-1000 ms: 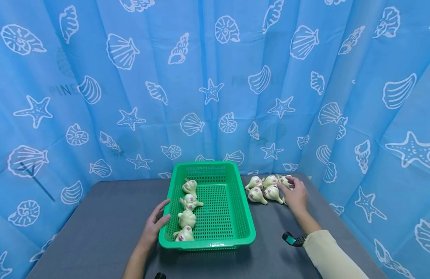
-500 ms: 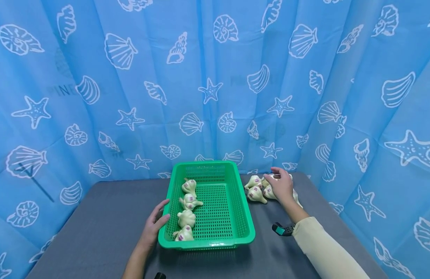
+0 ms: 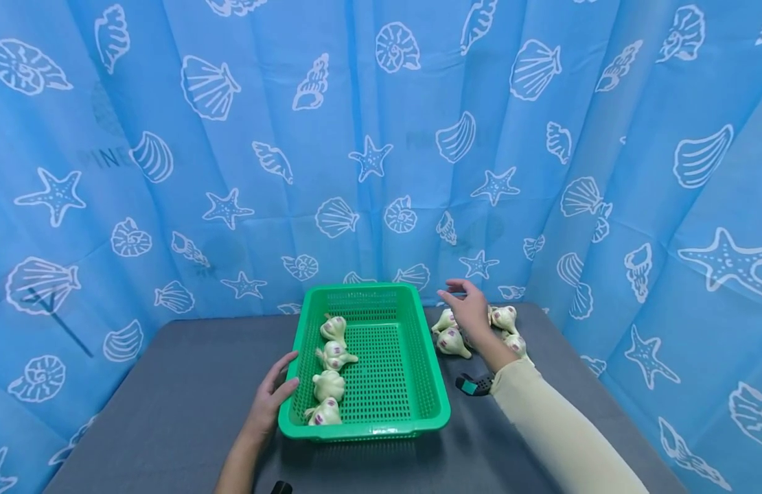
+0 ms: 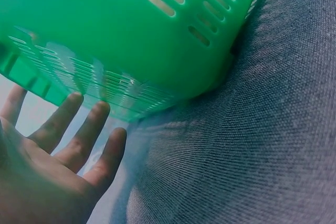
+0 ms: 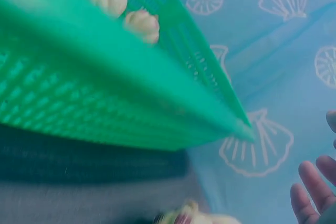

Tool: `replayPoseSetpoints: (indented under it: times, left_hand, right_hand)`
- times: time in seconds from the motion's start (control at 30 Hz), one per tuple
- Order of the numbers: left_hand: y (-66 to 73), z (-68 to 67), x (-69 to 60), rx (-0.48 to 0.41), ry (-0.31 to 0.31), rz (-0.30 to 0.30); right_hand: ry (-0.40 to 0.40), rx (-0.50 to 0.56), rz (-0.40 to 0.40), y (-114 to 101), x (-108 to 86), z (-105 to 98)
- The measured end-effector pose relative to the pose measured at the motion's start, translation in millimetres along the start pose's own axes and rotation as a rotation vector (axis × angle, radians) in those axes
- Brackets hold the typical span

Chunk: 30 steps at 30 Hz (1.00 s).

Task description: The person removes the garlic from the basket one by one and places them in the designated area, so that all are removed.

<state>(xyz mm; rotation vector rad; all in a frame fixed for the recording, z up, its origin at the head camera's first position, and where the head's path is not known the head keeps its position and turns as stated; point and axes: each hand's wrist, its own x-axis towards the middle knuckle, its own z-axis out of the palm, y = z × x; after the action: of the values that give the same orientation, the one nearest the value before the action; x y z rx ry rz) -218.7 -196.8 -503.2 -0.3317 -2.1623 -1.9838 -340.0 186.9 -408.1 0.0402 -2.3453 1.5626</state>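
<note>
And here's my right hand (image 3: 469, 309), up in the air over the basket-side end of the loose bulbs (image 3: 453, 342), its fingers apart and gently bent, with nothing visible in its grasp! The view from that wrist catches only some of the fingers at its right edge, spread and loose. Those bulbs huddle near the far right corner of the tabletop (image 3: 140, 412), just beside the basket (image 3: 365, 431); my hand and wrist cover part of the group, so no full count from here. Two show nearest the basket, and others lie on the far side of my wrist, toward the tabletop's right edge.

Over to the left hand (image 3: 266, 405): wide open, fingers spread, thumb by the rim, set along the outside of the basket's left wall. Touching, or just beside it? I can't tell for every finger, but there's no grip on anything.

The basket, green and slotted, sits upright toward the tabletop's far edge, and inside it four bulbs (image 3: 328, 385) form a line down the left side, front to back, the rest of its floor bare. My pale sleeve (image 3: 554, 425) reaches in over the tabletop's right half, and behind it all hangs the blue shell-print curtain (image 3: 368, 89).
</note>
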Motion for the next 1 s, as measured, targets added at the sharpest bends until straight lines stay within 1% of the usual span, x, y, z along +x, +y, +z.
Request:
replayPoseSetpoints:
  times: [0.2,0.3,0.4,0.53,0.7,0.87,1.0]
  left_hand:
    - [0.6,-1.1,0.4,0.009,-0.001,-0.027]
    - [0.6,-1.3,0.5,0.006,-0.001,-0.029]
    - [0.8,-1.4,0.4,0.003,-0.004,-0.021]
    - [1.9,-0.9,-0.3,-0.004,-0.011,-0.001]
    - [3.5,-0.3,-1.4,-0.018,-0.017,0.000]
    - [3.5,-0.3,-0.9,-0.014,-0.017,0.010]
    - [4.2,-0.6,-0.8,-0.021,-0.015,0.010]
  right_hand:
    - [-0.067,0.041,-0.058,-15.0,6.1,21.0]
    - [-0.098,0.051,-0.071,-21.5,6.1,31.7]
    - [-0.148,0.081,-0.066,-26.4,5.4,41.5]
    - [-0.225,0.166,-0.061,-30.6,5.5,53.5]
    - [-0.315,0.240,-0.074,-33.0,5.2,69.3]
    - [-0.373,0.280,-0.052,-37.2,0.8,86.1]
    - [-0.400,0.278,-0.032,-38.5,-3.4,99.0]
